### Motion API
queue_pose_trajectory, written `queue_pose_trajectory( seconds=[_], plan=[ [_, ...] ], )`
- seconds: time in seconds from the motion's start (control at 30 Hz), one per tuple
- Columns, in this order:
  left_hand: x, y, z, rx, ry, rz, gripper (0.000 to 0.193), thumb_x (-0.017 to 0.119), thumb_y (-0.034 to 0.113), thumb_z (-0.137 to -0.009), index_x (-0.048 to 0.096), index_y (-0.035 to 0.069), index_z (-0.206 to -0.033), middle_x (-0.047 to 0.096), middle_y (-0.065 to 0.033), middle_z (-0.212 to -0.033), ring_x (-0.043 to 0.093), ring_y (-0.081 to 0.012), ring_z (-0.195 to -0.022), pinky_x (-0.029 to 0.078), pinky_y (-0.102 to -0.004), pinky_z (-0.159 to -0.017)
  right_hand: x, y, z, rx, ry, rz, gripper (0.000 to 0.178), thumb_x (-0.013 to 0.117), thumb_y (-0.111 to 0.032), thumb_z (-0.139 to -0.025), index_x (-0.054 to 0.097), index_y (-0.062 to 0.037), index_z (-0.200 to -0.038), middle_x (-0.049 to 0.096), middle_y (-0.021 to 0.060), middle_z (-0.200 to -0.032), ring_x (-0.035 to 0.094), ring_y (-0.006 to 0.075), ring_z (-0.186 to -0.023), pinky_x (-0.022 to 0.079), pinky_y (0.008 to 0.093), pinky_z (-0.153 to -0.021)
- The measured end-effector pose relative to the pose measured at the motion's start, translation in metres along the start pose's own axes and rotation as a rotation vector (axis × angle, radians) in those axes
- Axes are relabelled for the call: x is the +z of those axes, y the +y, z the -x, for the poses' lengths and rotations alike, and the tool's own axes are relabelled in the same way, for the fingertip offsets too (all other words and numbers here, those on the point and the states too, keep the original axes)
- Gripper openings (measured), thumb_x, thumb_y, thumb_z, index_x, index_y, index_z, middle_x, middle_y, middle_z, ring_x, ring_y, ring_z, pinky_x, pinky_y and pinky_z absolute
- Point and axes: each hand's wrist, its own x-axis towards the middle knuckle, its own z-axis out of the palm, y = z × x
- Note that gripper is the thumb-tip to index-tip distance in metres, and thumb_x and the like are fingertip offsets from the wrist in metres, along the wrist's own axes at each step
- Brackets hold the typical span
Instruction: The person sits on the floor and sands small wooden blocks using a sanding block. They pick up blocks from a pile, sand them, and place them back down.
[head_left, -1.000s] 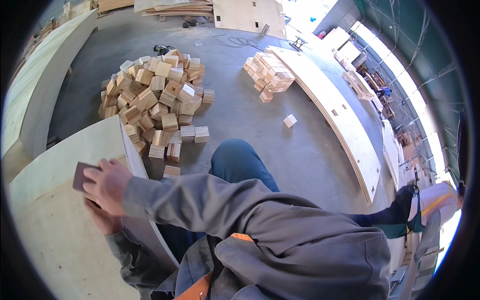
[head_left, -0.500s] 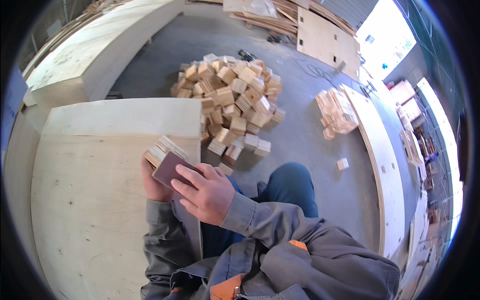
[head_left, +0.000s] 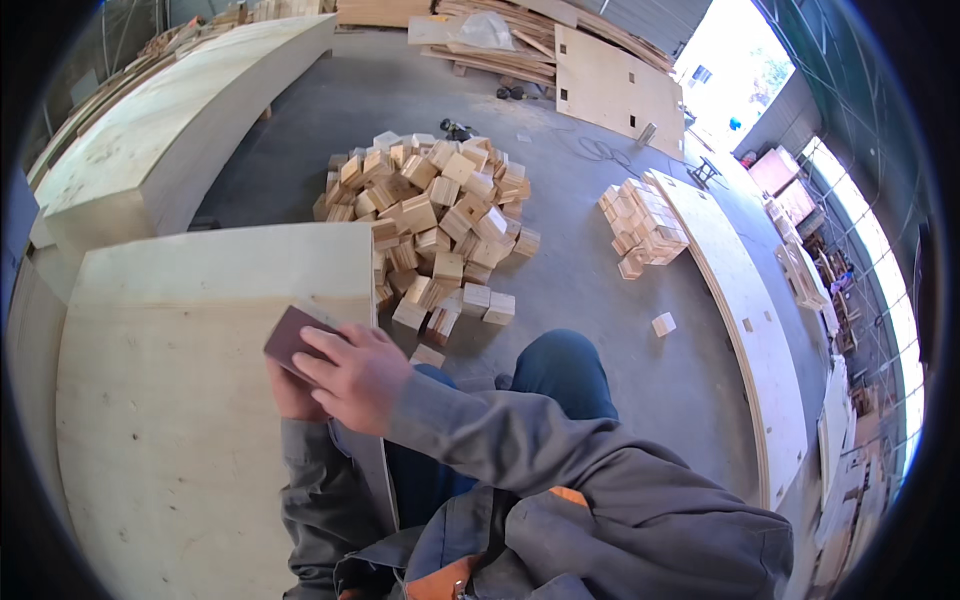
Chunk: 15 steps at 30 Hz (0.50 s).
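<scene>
My right hand (head_left: 362, 378) presses its fingers on a flat, dark reddish-brown piece of sandpaper (head_left: 287, 333). Just beneath it is my left hand (head_left: 293, 396), wrapped round a plywood block that the sandpaper and right hand now cover. Both hands are close together above the near right edge of a large plywood sheet (head_left: 180, 400). The left fingers are partly hidden behind the sandpaper.
A big heap of plywood blocks (head_left: 435, 200) lies on the floor ahead. Farther right are a neater stack of blocks (head_left: 640, 222), a single block (head_left: 663, 324) and a long panel (head_left: 745, 340). A tall sheet stack (head_left: 180, 120) stands at the far left.
The sandpaper and my right hand have moved left over the block, hiding its layered face that showed before. The head view has shifted a little, so the heap sits farther left.
</scene>
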Motion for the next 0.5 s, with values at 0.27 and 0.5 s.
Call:
queue_pose_trajectory(
  seconds=[0.27, 0.5],
  plan=[
    [0.019, -0.01, 0.012, 0.256, -0.02, -0.518, 0.057, 0.074, 0.005, -0.102, 0.049, 0.004, -0.153, 0.065, -0.0153, -0.143, 0.068, -0.0258, -0.128, 0.059, -0.0431, -0.108, -0.013, 0.003, 0.04, -0.025, 0.091, 0.103, 0.052, 0.086, -0.024, -0.088, 0.077, -0.0171, -0.139, 0.064, 0.0074, -0.154, 0.062, 0.0366, -0.129, 0.054, 0.0531, -0.107],
    [0.02, -0.001, 0.016, 0.395, 0.019, -0.814, 0.095, 0.102, 0.012, -0.076, 0.046, 0.003, -0.151, 0.066, -0.0159, -0.142, 0.069, -0.0264, -0.13, 0.058, -0.0416, -0.108, 0.023, 0.034, -0.06, 0.119, 0.018, 0.091, 0.042, 0.08, -0.027, -0.092, 0.078, -0.021, -0.134, 0.065, 0.0065, -0.153, 0.066, 0.0383, -0.127, 0.053, 0.0553, -0.111]
  ],
)
